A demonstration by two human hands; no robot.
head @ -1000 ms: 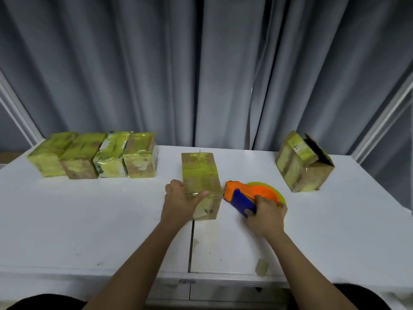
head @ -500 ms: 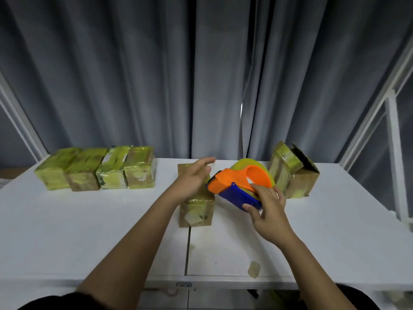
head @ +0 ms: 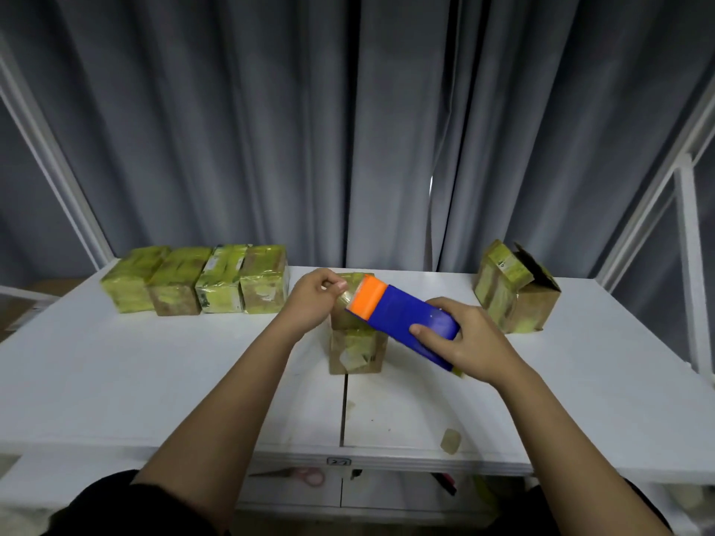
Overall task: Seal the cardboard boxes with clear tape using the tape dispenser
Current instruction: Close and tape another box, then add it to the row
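Step in hand, as judged: tape end being pulled off the dispenser, prior to a strip being laid on the centre box.

Tape dispenser (head: 402,317) (blue body, orange front) is held in mid-air above the centre box (head: 358,352), tilted w/ the orange end up and toward the left. It is gripped by the right hand (head: 464,342): thumb across the blue face, fingers wrapped round the far/under side. Left hand (head: 315,303) is at the orange end, fingers curled in a pinch; what looks like the free tape end is held there, but the tape itself is clear and blurred, so not certain.

Centre box stands on the white table (head: 154,381), mid-table near the seam, partly hidden behind dispenser and left hand. Yellowish tape is already seen on its faces.

Four wrapped boxes (head: 197,280) are lined up touching each other at the far left. One open box (head: 514,290), flaps up, sits far right, well apart; prob. not yet sealed.

Next move, est.: tape end to be stuck down on a box edge, box to be steadied by the left hand, dispenser to be drawn across the seam and the strip cut on the blade. Tape must be kept taut or it folds on itself.

A small tape scrap (head: 450,441) lies near the front edge.
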